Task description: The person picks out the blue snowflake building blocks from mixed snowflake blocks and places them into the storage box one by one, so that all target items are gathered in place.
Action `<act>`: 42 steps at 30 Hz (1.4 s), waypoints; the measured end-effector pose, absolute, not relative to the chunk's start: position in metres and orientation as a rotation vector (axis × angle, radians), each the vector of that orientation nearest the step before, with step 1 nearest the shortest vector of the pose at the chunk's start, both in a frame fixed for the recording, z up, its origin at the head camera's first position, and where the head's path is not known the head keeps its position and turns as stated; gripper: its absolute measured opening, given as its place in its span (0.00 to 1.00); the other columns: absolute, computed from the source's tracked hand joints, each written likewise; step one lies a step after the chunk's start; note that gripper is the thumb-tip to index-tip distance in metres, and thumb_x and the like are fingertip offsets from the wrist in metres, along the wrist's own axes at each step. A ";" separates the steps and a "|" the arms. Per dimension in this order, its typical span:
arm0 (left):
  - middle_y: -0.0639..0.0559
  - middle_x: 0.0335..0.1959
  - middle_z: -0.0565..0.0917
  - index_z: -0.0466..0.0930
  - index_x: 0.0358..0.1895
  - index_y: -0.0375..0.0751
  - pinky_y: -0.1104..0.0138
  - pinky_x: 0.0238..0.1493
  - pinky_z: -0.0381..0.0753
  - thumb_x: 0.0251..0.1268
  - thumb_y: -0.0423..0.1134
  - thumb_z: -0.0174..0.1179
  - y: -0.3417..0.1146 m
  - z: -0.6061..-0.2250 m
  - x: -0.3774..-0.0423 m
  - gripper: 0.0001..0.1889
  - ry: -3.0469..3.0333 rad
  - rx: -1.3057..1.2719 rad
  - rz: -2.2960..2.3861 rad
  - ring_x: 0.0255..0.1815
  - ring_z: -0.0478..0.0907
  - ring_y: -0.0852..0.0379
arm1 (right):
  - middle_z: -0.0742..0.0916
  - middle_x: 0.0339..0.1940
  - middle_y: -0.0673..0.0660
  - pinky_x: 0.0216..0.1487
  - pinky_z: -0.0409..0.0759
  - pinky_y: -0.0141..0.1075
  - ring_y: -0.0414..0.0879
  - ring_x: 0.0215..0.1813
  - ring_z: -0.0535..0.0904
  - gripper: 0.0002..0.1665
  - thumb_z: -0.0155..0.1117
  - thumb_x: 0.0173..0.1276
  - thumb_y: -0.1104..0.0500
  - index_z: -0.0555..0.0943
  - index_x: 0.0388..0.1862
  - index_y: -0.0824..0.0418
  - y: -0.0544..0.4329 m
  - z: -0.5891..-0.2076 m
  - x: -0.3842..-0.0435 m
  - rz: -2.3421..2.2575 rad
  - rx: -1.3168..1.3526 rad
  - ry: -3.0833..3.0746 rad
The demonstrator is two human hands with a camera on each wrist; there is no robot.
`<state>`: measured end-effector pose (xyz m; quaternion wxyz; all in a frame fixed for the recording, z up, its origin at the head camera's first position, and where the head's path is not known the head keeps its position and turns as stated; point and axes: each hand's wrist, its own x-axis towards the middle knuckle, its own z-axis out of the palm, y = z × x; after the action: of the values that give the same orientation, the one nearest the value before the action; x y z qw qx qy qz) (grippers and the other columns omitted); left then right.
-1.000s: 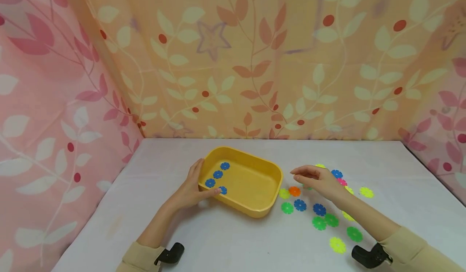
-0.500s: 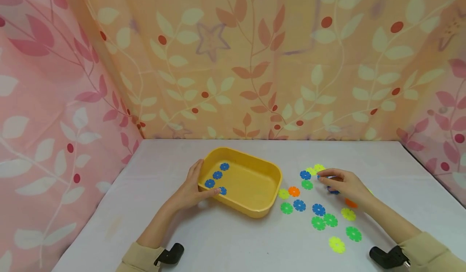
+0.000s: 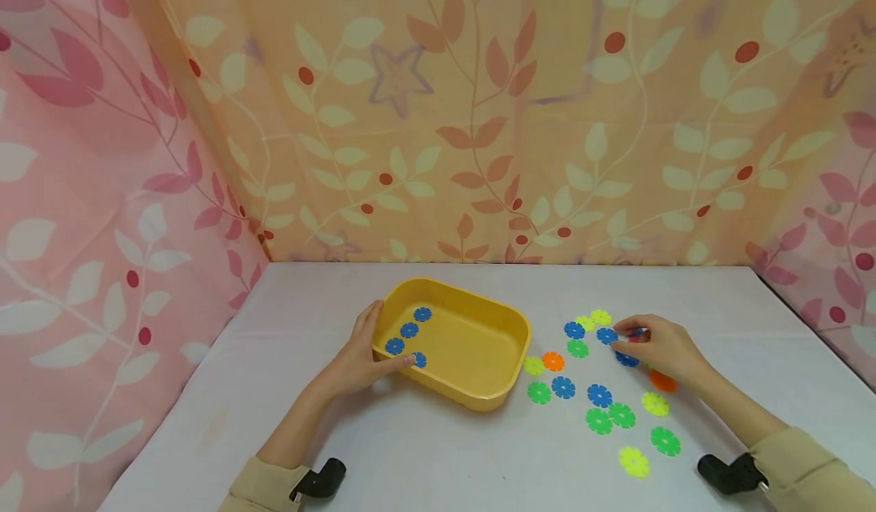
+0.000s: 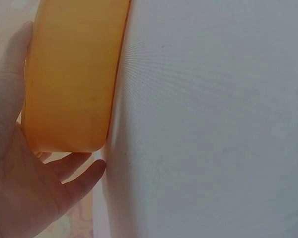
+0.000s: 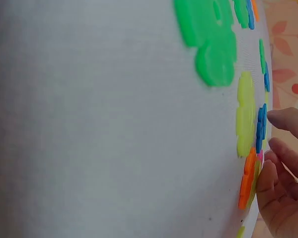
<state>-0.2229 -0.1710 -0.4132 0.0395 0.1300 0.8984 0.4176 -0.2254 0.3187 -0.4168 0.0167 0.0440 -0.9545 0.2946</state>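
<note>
My left hand [image 3: 356, 356] grips the left end of a yellow plastic tray [image 3: 496, 318], its thumb over the near rim and fingers along the outside. In the left wrist view, the tray's side wall [image 4: 74, 79] rises beside that hand. Several blue flower-shaped discs [image 3: 409, 330] lie inside, toward the tray's left end. My right hand [image 3: 664, 345] hovers low over loose discs, fingers bent and apart. Its fingertips are close to a blue disc [image 3: 607, 335] on the table; contact is unclear. Another blue disc [image 3: 626, 360] and an orange disc [image 3: 662, 380] lie partly beneath the hand.
More notched discs are scattered right of the tray: a yellow disc [image 3: 634, 462], a green disc [image 3: 665, 441], an orange disc [image 3: 553, 361] and several others. The white tabletop [image 3: 438, 451] ends at a patterned curtain [image 3: 472, 116] behind.
My right hand has moved right, away from the tray, to the blue discs, then slightly farther right, showing more of one blue disc. The left hand and tray have stayed put.
</note>
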 end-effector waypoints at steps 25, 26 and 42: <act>0.47 0.79 0.39 0.33 0.79 0.47 0.46 0.71 0.53 0.50 0.62 0.71 -0.170 -0.411 -0.221 0.63 2.763 0.385 1.263 0.76 0.49 0.42 | 0.82 0.34 0.55 0.29 0.75 0.30 0.49 0.36 0.73 0.22 0.72 0.61 0.52 0.82 0.46 0.67 0.316 -0.417 -0.226 0.890 0.103 -2.967; 0.47 0.79 0.39 0.33 0.79 0.47 0.46 0.71 0.53 0.50 0.62 0.71 -0.170 -0.411 -0.221 0.63 2.762 0.385 1.264 0.76 0.49 0.42 | 0.82 0.34 0.55 0.29 0.74 0.31 0.49 0.36 0.73 0.22 0.72 0.61 0.51 0.82 0.46 0.67 0.317 -0.418 -0.226 0.890 0.100 -2.967; 0.47 0.79 0.39 0.34 0.79 0.47 0.45 0.71 0.53 0.51 0.62 0.70 -0.171 -0.413 -0.222 0.63 2.773 0.398 1.252 0.75 0.49 0.41 | 0.82 0.29 0.53 0.28 0.74 0.32 0.49 0.34 0.74 0.27 0.74 0.58 0.44 0.83 0.41 0.66 0.321 -0.421 -0.231 0.882 0.083 -2.956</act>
<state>-0.2222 -0.1710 -0.4127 0.0368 0.1295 0.9031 0.4077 -0.2312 0.3206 -0.4213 0.0280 0.0268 -0.9575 0.2858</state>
